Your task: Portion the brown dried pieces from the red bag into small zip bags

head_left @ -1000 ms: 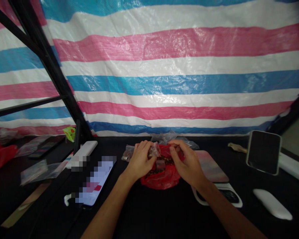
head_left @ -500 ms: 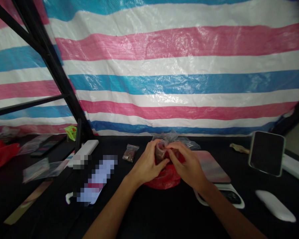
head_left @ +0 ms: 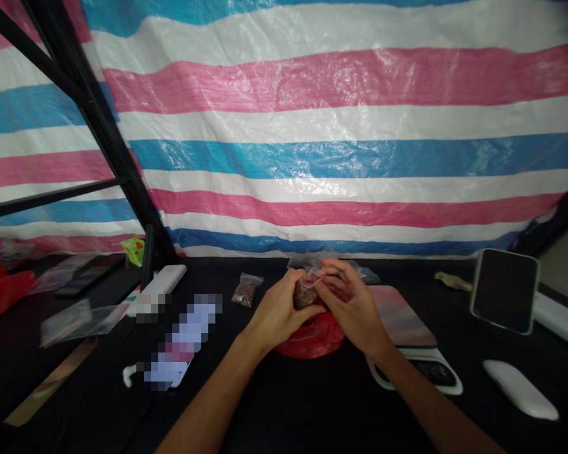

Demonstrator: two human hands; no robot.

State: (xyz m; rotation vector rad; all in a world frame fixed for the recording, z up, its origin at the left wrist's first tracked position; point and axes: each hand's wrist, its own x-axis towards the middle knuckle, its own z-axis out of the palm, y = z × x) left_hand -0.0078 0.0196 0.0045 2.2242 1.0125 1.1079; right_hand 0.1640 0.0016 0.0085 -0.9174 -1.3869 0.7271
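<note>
Between my hands, over a red plastic bag, is a small clear zip bag with brownish contents. My left hand is curled around its left side, thumb along the near side. With thumb and fingertips, my right hand pinches the rim of the bag's mouth on the right. The lower part of the zip bag is hidden by my fingers. A filled zip bag of brown bits lies on the black table, left of my left hand. Behind my hands are more clear plastic bags.
To the right lie a pink-grey flat case, a white oval-ended object, a white computer mouse and an upright dark-screened device. On the left are a blurred-out phone, a white box and an earbud.
My right fingers have shifted up and spread at the zip bag's mouth, which looks narrower now. My left hand keeps its hold almost unchanged.
</note>
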